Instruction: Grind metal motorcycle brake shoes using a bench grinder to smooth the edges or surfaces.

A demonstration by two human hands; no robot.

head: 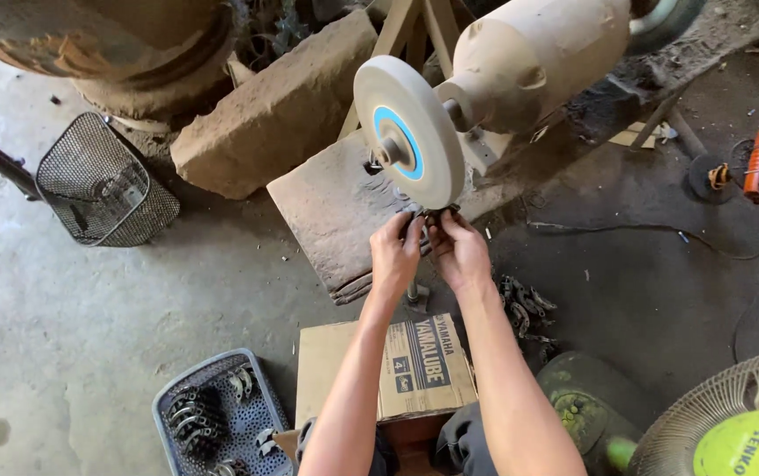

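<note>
My left hand (395, 254) and my right hand (459, 252) are side by side, both closed on one small dark metal part (422, 219). They press it up against the lower rim of a pale grinding wheel (408, 130) with a blue centre ring. The wheel sits on the shaft of a dusty bench grinder motor (533, 55). Most of the metal part is hidden by my fingers.
A cardboard box (397, 366) lies under my forearms. A grey plastic basket (221, 414) with several metal parts stands at lower left; more parts (525, 308) lie in a pile right of my arms. Stone slabs (273, 115), a wire basket (102, 185), a fan (740, 423) and cables (661, 231) surround me.
</note>
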